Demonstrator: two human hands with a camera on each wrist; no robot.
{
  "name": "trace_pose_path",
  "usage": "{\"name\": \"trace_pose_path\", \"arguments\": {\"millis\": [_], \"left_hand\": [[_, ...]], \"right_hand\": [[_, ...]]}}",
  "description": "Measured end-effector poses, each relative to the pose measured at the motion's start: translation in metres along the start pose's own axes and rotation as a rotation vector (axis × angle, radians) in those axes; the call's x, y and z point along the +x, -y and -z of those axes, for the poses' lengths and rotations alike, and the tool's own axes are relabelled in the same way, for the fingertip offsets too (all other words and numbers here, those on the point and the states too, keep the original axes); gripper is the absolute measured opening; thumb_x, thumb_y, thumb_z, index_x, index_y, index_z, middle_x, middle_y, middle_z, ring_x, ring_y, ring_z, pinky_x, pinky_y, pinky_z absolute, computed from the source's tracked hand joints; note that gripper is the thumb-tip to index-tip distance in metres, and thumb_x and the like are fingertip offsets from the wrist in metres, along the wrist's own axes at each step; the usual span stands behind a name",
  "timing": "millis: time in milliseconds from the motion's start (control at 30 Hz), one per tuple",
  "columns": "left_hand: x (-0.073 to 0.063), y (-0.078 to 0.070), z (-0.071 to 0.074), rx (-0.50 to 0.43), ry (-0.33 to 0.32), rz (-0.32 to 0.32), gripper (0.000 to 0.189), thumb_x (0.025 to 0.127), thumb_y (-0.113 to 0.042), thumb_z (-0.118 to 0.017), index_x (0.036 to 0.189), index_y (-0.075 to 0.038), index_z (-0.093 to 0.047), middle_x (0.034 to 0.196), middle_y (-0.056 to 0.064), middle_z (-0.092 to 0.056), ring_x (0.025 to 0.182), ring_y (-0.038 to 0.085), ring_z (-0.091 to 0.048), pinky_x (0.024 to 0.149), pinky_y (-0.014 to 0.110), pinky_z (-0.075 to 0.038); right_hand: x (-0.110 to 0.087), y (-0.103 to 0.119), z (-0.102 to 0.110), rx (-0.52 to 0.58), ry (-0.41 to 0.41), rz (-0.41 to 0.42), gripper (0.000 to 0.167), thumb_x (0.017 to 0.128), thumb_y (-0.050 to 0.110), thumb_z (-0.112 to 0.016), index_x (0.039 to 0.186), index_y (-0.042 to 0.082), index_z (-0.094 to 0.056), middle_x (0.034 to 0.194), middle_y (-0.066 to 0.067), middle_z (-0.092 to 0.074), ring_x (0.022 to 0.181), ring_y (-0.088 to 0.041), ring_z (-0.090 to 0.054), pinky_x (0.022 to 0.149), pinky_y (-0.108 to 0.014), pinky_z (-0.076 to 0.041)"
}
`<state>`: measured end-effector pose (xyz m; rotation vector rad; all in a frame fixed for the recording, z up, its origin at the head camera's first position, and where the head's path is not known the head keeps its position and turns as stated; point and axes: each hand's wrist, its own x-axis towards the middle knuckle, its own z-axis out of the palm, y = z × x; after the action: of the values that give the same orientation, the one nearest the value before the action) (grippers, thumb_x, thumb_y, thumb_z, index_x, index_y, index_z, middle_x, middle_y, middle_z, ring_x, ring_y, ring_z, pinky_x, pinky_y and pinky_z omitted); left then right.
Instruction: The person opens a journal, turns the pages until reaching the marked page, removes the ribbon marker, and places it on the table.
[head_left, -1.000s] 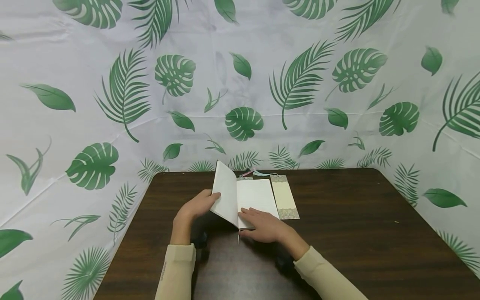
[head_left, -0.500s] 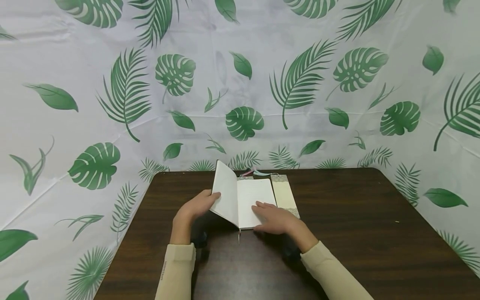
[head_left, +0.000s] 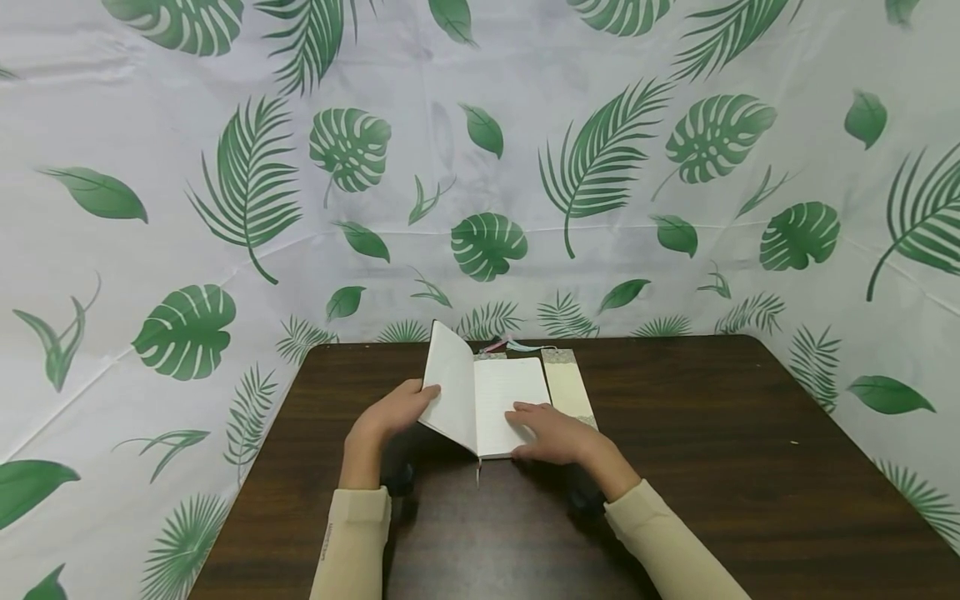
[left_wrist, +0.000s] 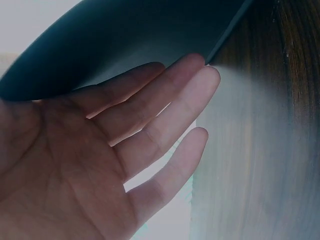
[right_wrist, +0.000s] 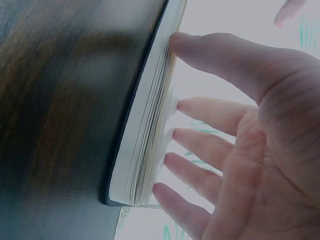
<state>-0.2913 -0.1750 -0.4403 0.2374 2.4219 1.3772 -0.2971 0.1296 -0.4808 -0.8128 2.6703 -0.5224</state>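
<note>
An open notebook (head_left: 495, 396) with a dark cover lies on the table, its left side raised at a slant. My left hand (head_left: 392, 412) pinches that raised side by its outer edge, thumb on the white page. From the left wrist view, the other fingers (left_wrist: 170, 117) extend behind the dark cover (left_wrist: 135, 35). Over the right page rests my right hand (head_left: 557, 433), fingers spread and loosely bent. In the right wrist view its fingertips (right_wrist: 170, 134) touch the page, and the thumb meets the block's lower edge. A thin ribbon (head_left: 478, 475) hangs from the spine's near end.
Beside the notebook on the right lies a cream bookmark (head_left: 566, 387) with patterned ends, partly behind my right hand. Another patterned bookmark (head_left: 491, 356) peeks out behind the notebook, near pink and light blue tassels (head_left: 521, 347). A leaf-print cloth (head_left: 487, 167) hangs beyond the dark wooden table (head_left: 690, 467).
My right hand has slid from near the spine rightward across the page, toward its outer edge. The left hand and the raised side of the notebook have stayed in place.
</note>
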Motion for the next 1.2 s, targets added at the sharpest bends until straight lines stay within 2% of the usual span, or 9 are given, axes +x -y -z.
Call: {"name": "trace_pose_path", "arguments": {"millis": [400, 567, 767, 967, 1200], "left_hand": [[0.0, 0.003, -0.001, -0.01, -0.008, 0.01, 0.051, 0.115, -0.034, -0.038, 0.14, 0.003, -0.061, 0.118, 0.015, -0.072, 0.107, 0.024, -0.066, 0.11, 0.054, -0.048], [0.0, 0.003, -0.001, -0.004, -0.003, 0.002, 0.052, 0.116, -0.034, -0.037, 0.144, 0.003, -0.059, 0.119, 0.016, -0.071, 0.109, 0.024, -0.066, 0.111, 0.055, -0.048], [0.002, 0.003, 0.0, 0.01, 0.013, -0.023, 0.052, 0.116, -0.033, -0.036, 0.145, 0.004, -0.058, 0.12, 0.017, -0.072, 0.109, 0.025, -0.066, 0.11, 0.055, -0.048], [0.0, 0.001, 0.001, 0.019, 0.024, -0.051, 0.052, 0.116, -0.031, -0.036, 0.146, 0.006, -0.057, 0.12, 0.019, -0.072, 0.109, 0.025, -0.067, 0.109, 0.055, -0.049], [0.002, 0.001, 0.001, 0.007, 0.015, -0.035, 0.051, 0.116, -0.031, -0.036, 0.145, 0.004, -0.058, 0.119, 0.017, -0.073, 0.109, 0.025, -0.067, 0.11, 0.055, -0.049]], "right_hand": [[0.0, -0.006, 0.002, -0.003, -0.002, 0.062, 0.061, 0.101, 0.029, -0.075, 0.153, 0.002, -0.057, 0.165, -0.024, -0.048, 0.153, -0.046, -0.043, 0.125, -0.06, -0.035], [0.0, -0.005, 0.006, -0.015, 0.002, 0.101, 0.054, 0.101, 0.017, -0.074, 0.151, 0.001, -0.059, 0.162, -0.026, -0.05, 0.152, -0.046, -0.045, 0.124, -0.06, -0.036], [-0.001, -0.008, 0.007, -0.002, -0.005, 0.069, 0.056, 0.096, 0.002, -0.069, 0.151, 0.003, -0.059, 0.162, -0.023, -0.051, 0.151, -0.044, -0.047, 0.122, -0.06, -0.039], [0.001, -0.012, 0.009, -0.031, -0.094, 0.032, 0.058, 0.093, 0.004, -0.072, 0.15, 0.005, -0.061, 0.156, -0.018, -0.059, 0.146, -0.04, -0.054, 0.118, -0.06, -0.044], [0.001, -0.015, 0.015, 0.033, -0.233, -0.015, 0.077, 0.091, 0.016, -0.084, 0.159, 0.006, -0.05, 0.165, -0.027, -0.046, 0.152, -0.049, -0.044, 0.118, -0.064, -0.042]]}}
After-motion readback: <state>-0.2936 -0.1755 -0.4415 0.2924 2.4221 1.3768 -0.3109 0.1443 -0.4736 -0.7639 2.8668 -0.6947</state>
